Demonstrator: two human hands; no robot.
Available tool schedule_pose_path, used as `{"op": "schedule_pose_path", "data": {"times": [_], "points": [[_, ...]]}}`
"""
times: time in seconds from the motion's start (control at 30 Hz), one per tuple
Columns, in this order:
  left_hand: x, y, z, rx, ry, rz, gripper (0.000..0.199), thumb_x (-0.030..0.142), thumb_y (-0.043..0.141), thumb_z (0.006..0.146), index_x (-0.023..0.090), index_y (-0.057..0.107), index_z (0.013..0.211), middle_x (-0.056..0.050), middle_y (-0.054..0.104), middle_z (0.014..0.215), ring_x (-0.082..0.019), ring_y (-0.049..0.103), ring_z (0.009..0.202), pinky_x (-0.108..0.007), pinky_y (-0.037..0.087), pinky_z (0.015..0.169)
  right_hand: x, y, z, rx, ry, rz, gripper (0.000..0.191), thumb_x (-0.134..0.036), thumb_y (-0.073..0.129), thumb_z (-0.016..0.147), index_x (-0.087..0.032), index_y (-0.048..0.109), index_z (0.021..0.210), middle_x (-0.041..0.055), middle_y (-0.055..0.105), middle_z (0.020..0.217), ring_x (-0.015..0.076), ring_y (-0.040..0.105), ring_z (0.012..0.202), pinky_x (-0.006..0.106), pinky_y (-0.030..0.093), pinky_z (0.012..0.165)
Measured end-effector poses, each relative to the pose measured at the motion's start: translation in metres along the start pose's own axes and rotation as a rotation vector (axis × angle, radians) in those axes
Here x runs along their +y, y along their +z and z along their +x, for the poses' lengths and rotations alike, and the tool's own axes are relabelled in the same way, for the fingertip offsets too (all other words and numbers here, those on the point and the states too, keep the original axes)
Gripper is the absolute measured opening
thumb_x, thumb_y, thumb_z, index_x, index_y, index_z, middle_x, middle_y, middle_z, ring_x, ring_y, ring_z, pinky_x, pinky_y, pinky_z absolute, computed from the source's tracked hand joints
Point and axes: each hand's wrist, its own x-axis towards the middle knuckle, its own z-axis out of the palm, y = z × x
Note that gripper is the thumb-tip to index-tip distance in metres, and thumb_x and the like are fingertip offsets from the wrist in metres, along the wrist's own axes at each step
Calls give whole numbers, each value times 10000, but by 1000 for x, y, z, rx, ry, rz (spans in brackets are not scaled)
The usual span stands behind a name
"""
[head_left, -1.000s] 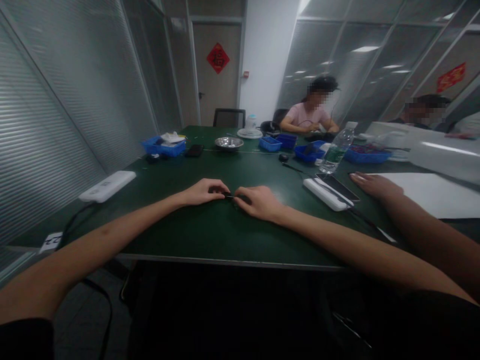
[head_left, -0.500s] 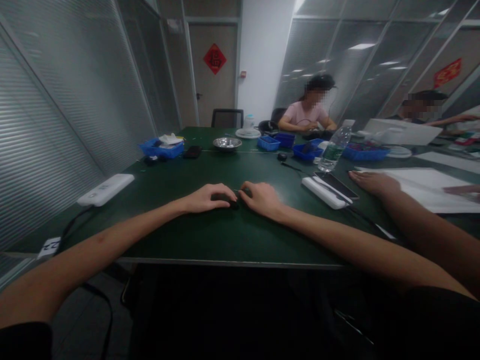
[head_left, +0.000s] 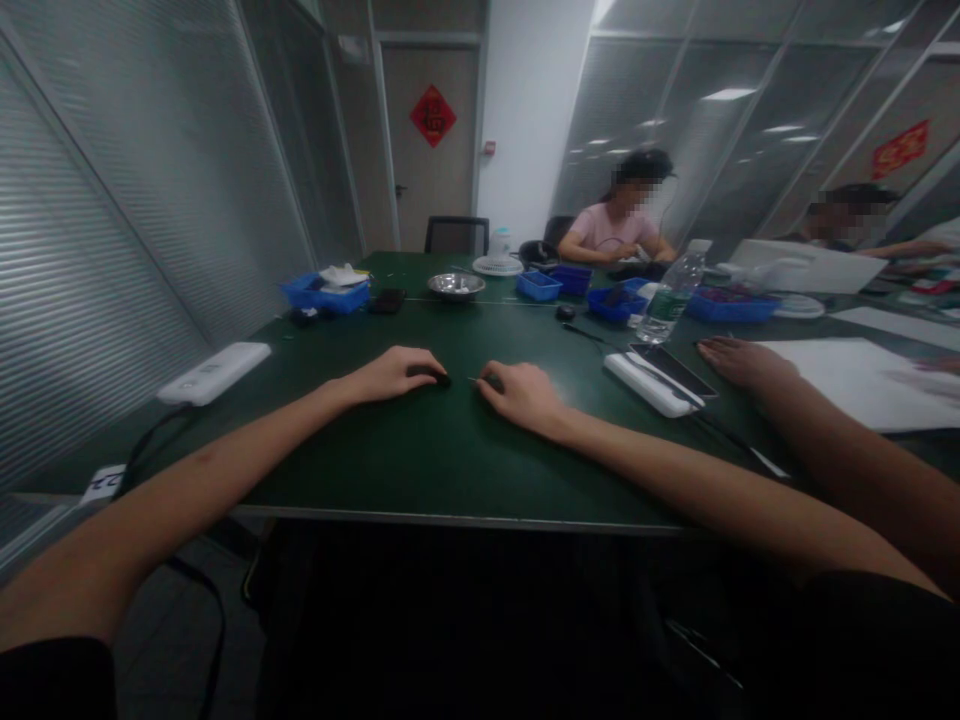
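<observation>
Head view: the left hand (head_left: pixel 394 372) rests on the green table (head_left: pixel 420 460), fingers curled over a small dark object (head_left: pixel 437 378). The right hand (head_left: pixel 521 392) lies just beside it, fingertips pinching a thin dark piece (head_left: pixel 486 380). The hands are slightly apart. A co-worker's hand (head_left: pixel 739 360) rests near a white power strip (head_left: pixel 651 385).

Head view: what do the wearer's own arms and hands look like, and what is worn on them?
Both arms are bare from the hands up the forearms. The left hand and right hand show no gloves, and no watch or rings can be made out. Dark short sleeves show at the bottom corners of the frame. No cables or markings are on either arm.
</observation>
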Motion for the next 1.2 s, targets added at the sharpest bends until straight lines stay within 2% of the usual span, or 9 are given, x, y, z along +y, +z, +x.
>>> {"op": "schedule_pose_path", "data": {"times": [0.13, 0.23, 0.33, 0.43, 0.53, 0.67, 0.77, 0.97, 1.2], "points": [[-60, -38, -21, 199, -311, 155, 306, 318, 684, 917, 209, 761, 1191, -83, 732, 1233, -244, 674, 1121, -378, 513, 1006, 1, -1, 0, -20, -11, 27, 369, -500, 466, 1048, -237, 669, 1208, 73, 757, 967, 207, 687, 820, 275, 429, 650], [-100, -70, -48, 290, -576, 329, 355, 278, 695, 866, 190, 767, 1202, -91, 749, 1204, -266, 683, 1091, -388, 510, 1012, 2, -1, 0, -20, -22, 43, 367, -502, 470, 1050, -232, 669, 1201, 69, 755, 962, 202, 685, 816, 271, 439, 654], [-123, -94, -73, 333, -763, 506, 345, 251, 688, 829, 177, 799, 1148, -99, 775, 1110, -291, 698, 1044, -391, 511, 994, 2, -1, 0, -26, -27, 51, 363, -496, 475, 1050, -229, 667, 1201, 71, 751, 956, 199, 682, 809, 269, 442, 653], [-131, -104, -83, 340, -873, 594, 348, 230, 684, 802, 167, 806, 1122, -108, 776, 1082, -309, 703, 1037, -392, 512, 989, 2, -1, 0, -37, -23, 51, 366, -496, 473, 1052, -226, 666, 1206, 77, 749, 954, 197, 678, 796, 271, 437, 643], [-132, -103, -81, 308, -882, 616, 341, 224, 672, 805, 155, 797, 1115, -122, 766, 1117, -323, 694, 1074, -391, 511, 995, 1, -1, -1, -23, -22, 31, 375, -502, 466, 1050, -230, 668, 1209, 76, 748, 940, 198, 670, 773, 275, 422, 631], [-134, -98, -75, 263, -855, 689, 315, 288, 616, 883, 154, 793, 1107, -137, 761, 1136, -324, 688, 1093, -387, 510, 994, 1, 1, 0, 8, -27, 8, 369, -502, 462, 1044, -242, 677, 1192, 62, 751, 927, 202, 669, 773, 279, 408, 634], [-134, -97, -74, 293, -848, 675, 307, 294, 601, 911, 157, 798, 1103, -137, 761, 1147, -327, 683, 1101, -409, 503, 1007, 2, 2, 0, 11, -33, 4, 370, -501, 461, 1044, -239, 680, 1187, 62, 754, 932, 204, 675, 786, 279, 414, 641], [-124, -96, -76, 383, -797, 616, 317, 228, 619, 875, 185, 814, 1120, -101, 769, 1164, -303, 682, 1130, -394, 483, 1057, 1, 1, 0, -8, -16, -1, 363, -502, 467, 1046, -244, 676, 1191, 67, 758, 967, 204, 687, 810, 274, 432, 652], [-122, -91, -76, 370, -758, 683, 399, 191, 555, 879, 170, 796, 1196, -109, 754, 1226, -310, 658, 1201, -398, 442, 1114, 0, -1, 0, -9, -26, -12, 372, -506, 465, 1048, -238, 678, 1194, 71, 757, 948, 212, 687, 807, 281, 431, 651]]}}
